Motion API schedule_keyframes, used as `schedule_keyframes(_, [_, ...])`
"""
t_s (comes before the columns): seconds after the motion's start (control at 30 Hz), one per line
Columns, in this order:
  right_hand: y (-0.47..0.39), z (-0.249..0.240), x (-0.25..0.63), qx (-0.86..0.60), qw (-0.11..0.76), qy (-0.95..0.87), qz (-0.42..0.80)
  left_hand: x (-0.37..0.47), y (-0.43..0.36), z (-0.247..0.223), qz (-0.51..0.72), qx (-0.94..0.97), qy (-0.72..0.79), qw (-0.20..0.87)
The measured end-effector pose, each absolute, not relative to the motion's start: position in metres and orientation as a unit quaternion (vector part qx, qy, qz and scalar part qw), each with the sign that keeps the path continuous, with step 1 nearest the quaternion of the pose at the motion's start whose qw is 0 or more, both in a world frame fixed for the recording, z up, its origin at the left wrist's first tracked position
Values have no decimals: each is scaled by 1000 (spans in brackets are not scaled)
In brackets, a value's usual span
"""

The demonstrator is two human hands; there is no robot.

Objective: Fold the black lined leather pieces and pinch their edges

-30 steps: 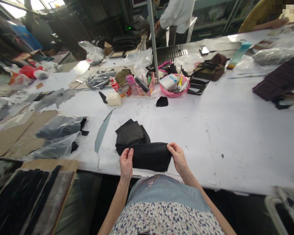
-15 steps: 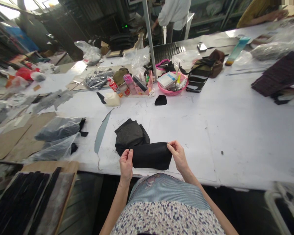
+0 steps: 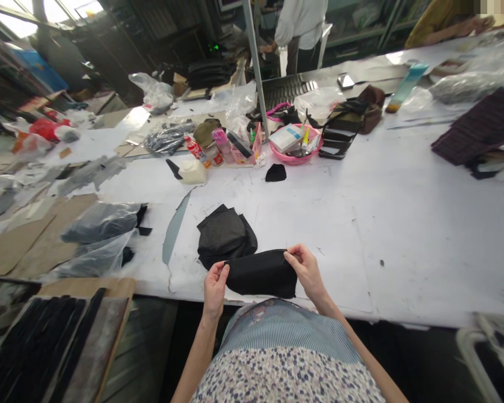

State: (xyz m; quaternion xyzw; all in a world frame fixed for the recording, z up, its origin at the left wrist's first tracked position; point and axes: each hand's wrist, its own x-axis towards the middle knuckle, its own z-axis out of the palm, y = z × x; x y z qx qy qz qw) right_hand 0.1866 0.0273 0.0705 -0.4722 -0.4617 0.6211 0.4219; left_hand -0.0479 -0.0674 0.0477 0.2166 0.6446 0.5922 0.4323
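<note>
A piece of black fabric (image 3: pixel 261 274) is stretched between my two hands, close to the table's front edge. My left hand (image 3: pixel 215 285) pinches its upper left corner between thumb and fingers. At the upper right corner, my right hand (image 3: pixel 306 267) grips it the same way. The fabric hangs down from its taut top edge toward my apron. Just beyond it, a small pile of black fabric pieces (image 3: pixel 224 232) lies on the white table (image 3: pixel 319 212). Farther back rests a small black scrap (image 3: pixel 276 172).
Across the table stand a cream bottle with a black nozzle (image 3: pixel 193 172), a pink basket (image 3: pixel 296 160) and a metal pole (image 3: pixel 256 67). Plastic-wrapped black pieces (image 3: pixel 101 221) lie left. A board with black strips (image 3: pixel 29 336) is lower left. Two other people are at the back.
Both hands have come slightly down toward my body with the black fabric. Its top edge now tilts a little more, and its lower edge hangs differently.
</note>
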Motion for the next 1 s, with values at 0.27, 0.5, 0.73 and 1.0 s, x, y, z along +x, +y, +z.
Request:
schedule_keyframes(0.27, [28,63,188,-487,426,-529,549,-52,-73,52,547,269,649,455])
schedule_keyframes(0.5, [24,75,190,-480,387,-592,519,-57,-76,55,417,416,690,421])
schedule_keyframes(0.73, [18,84,189,-456,344,-615,543,-32,-58,75,271,635,664,288])
schedule_keyframes(1.0, [18,90,190,-441,324,-626,556,-7,-48,71,335,611,624,353])
